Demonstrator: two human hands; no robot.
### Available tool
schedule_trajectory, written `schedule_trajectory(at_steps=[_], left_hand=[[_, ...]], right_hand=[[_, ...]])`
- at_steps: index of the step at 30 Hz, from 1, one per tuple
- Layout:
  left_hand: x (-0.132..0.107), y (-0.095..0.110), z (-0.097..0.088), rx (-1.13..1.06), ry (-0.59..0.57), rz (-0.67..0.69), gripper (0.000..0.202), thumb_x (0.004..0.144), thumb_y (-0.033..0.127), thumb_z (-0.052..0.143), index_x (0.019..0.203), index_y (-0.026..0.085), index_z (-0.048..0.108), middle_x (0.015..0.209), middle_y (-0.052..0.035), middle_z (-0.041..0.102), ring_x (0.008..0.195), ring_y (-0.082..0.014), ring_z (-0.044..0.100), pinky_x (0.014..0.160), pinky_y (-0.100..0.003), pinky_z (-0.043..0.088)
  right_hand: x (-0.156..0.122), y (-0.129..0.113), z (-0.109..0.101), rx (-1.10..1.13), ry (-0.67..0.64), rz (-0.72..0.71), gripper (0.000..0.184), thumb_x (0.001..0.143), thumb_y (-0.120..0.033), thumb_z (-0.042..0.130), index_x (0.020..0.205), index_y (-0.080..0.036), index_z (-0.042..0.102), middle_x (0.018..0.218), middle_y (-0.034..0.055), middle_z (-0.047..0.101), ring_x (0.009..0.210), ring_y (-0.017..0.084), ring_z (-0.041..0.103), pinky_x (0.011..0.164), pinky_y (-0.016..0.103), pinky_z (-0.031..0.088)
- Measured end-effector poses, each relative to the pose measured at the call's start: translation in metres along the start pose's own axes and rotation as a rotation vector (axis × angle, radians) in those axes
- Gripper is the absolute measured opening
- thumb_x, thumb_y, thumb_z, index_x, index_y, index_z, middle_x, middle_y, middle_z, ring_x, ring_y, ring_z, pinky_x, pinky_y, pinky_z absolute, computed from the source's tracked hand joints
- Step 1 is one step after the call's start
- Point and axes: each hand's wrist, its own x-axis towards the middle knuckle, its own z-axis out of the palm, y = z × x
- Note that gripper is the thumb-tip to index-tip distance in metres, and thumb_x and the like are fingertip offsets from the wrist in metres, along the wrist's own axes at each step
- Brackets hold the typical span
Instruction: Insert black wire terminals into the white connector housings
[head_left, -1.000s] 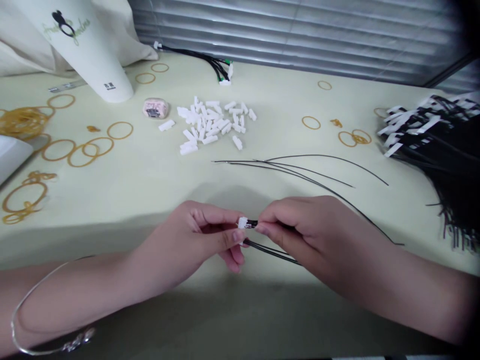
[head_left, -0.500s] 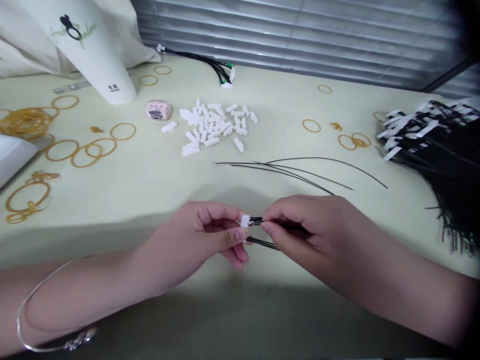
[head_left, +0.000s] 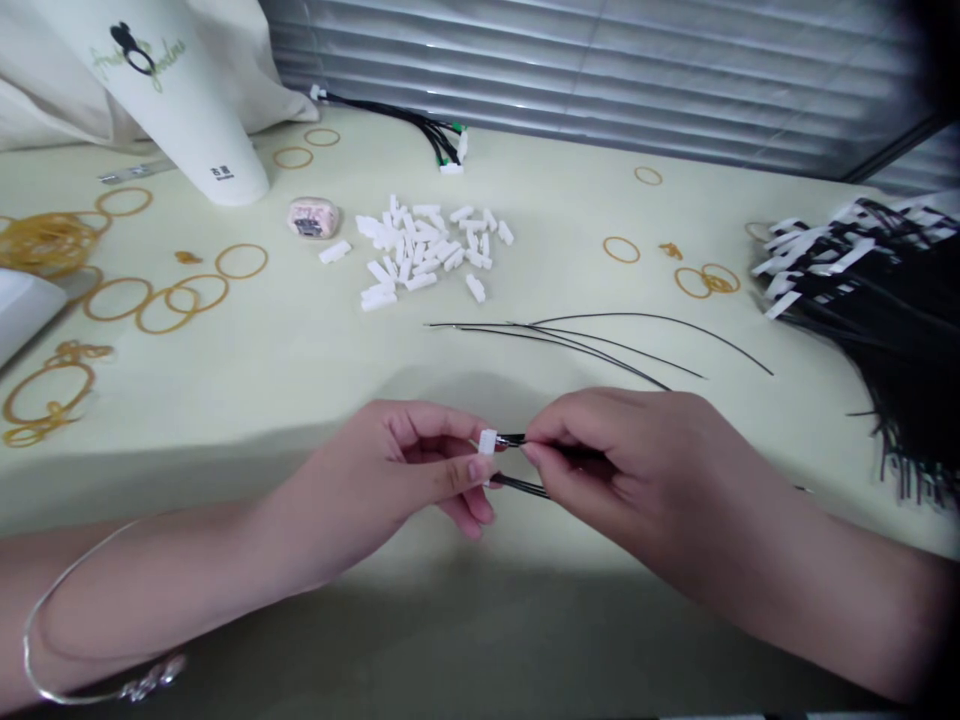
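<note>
Pinching one white connector (head_left: 487, 442) in the left hand (head_left: 390, 468), black wires (head_left: 521, 484) in the right hand (head_left: 622, 470), both near-shut

White plastic connector housings (head_left: 420, 282), thin black wires (head_left: 637, 314) and amber rubber bands (head_left: 241, 246) lie on the pale cream worktop (head_left: 315, 340), before grey slatted blinds (head_left: 600, 70).

White item (head_left: 180, 120): green script, black characters, unreadable.

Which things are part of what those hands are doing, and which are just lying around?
Part of the job:
left hand holding a white connector
right hand pinching black wires
pile of white connectors
bundle of wires with connectors

Just lying around:
rubber bands
cloth bag
</note>
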Motion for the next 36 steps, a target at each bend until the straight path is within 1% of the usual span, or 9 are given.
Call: schedule_trajectory(at_steps=[5, 9, 13, 16, 18, 22, 28, 32, 36], left_hand=[[0.0006, 0.0001, -0.0001, 0.052, 0.019, 0.001, 0.012, 0.080, 0.021, 0.062, 0.089, 0.015, 0.068, 0.065, -0.0006, 0.065, 0.058, -0.0057, 0.061, 0.060, -0.012, 0.050], [-0.0001, -0.0003, -0.0006, 0.025, 0.002, 0.018, 0.011, 0.080, 0.020, 0.061, 0.088, 0.014, 0.068, 0.064, -0.0009, 0.065, 0.058, -0.0063, 0.061, 0.059, -0.013, 0.050], [-0.0007, 0.0007, 0.0000, 0.014, 0.017, 0.006, 0.013, 0.080, 0.019, 0.061, 0.091, 0.014, 0.068, 0.064, -0.0009, 0.065, 0.058, -0.0059, 0.061, 0.059, -0.013, 0.050], [-0.0004, 0.0021, 0.0011, -0.006, 0.025, -0.002, 0.018, 0.080, 0.019, 0.062, 0.097, 0.015, 0.068, 0.066, -0.0007, 0.065, 0.059, -0.0061, 0.061, 0.060, -0.014, 0.050], [-0.0002, 0.0027, 0.0015, -0.001, 0.026, -0.002, 0.019, 0.080, 0.020, 0.063, 0.098, 0.015, 0.068, 0.066, -0.0007, 0.065, 0.059, -0.0061, 0.061, 0.061, -0.014, 0.050], [-0.0002, 0.0022, 0.0012, 0.027, 0.027, 0.001, 0.021, 0.079, 0.021, 0.063, 0.099, 0.015, 0.067, 0.066, -0.0008, 0.065, 0.060, -0.0061, 0.061, 0.062, -0.014, 0.051], [-0.0010, 0.0002, 0.0006, 0.037, 0.041, -0.005, 0.020, 0.079, 0.023, 0.064, 0.096, 0.014, 0.067, 0.066, -0.0010, 0.065, 0.060, -0.0064, 0.061, 0.061, -0.014, 0.050], [-0.0006, 0.0005, 0.0008, 0.047, 0.041, -0.013, 0.019, 0.079, 0.022, 0.063, 0.096, 0.014, 0.066, 0.066, -0.0009, 0.066, 0.060, -0.0068, 0.061, 0.061, -0.015, 0.050], [0.0003, 0.0020, 0.0016, 0.051, 0.050, -0.025, 0.012, 0.079, 0.020, 0.063, 0.088, 0.013, 0.066, 0.063, -0.0001, 0.064, 0.058, -0.0069, 0.061, 0.060, -0.015, 0.050]], right_hand=[[0.0003, -0.0010, 0.0033, 0.022, 0.003, -0.035, 0.018, 0.080, -0.018, 0.048, 0.067, -0.017, 0.059, 0.057, -0.0041, 0.053, 0.050, 0.006, 0.042, 0.049, 0.025, 0.025], [0.0007, -0.0007, 0.0042, 0.025, -0.007, -0.049, 0.019, 0.082, -0.018, 0.047, 0.067, -0.016, 0.058, 0.059, -0.0036, 0.054, 0.052, 0.007, 0.042, 0.051, 0.025, 0.026], [0.0019, -0.0025, 0.0023, 0.046, -0.072, 0.028, 0.020, 0.081, -0.020, 0.045, 0.065, -0.016, 0.057, 0.056, -0.0027, 0.052, 0.050, 0.007, 0.040, 0.048, 0.024, 0.023], [0.0031, -0.0040, 0.0010, 0.106, -0.116, 0.121, 0.016, 0.081, -0.023, 0.046, 0.069, -0.018, 0.056, 0.055, -0.0041, 0.052, 0.048, 0.006, 0.038, 0.045, 0.022, 0.023], [0.0038, -0.0037, 0.0007, 0.152, -0.135, 0.158, 0.013, 0.080, -0.024, 0.048, 0.071, -0.019, 0.056, 0.055, -0.0051, 0.051, 0.047, 0.005, 0.037, 0.043, 0.021, 0.024], [0.0051, -0.0015, 0.0003, 0.207, -0.165, 0.165, 0.016, 0.081, -0.022, 0.047, 0.069, -0.019, 0.057, 0.054, -0.0064, 0.051, 0.046, 0.004, 0.037, 0.043, 0.019, 0.027], [0.0057, 0.0004, 0.0002, 0.231, -0.233, 0.193, 0.021, 0.084, -0.027, 0.043, 0.070, -0.022, 0.058, 0.054, -0.0075, 0.050, 0.048, 0.004, 0.037, 0.042, 0.018, 0.028], [0.0063, 0.0000, 0.0004, 0.246, -0.227, 0.204, 0.021, 0.083, -0.027, 0.045, 0.068, -0.021, 0.058, 0.052, -0.0077, 0.048, 0.046, 0.004, 0.037, 0.041, 0.018, 0.027], [0.0066, -0.0028, 0.0006, 0.298, -0.200, 0.237, 0.019, 0.080, -0.028, 0.049, 0.067, -0.020, 0.060, 0.052, -0.0067, 0.050, 0.046, 0.004, 0.038, 0.041, 0.017, 0.028]])
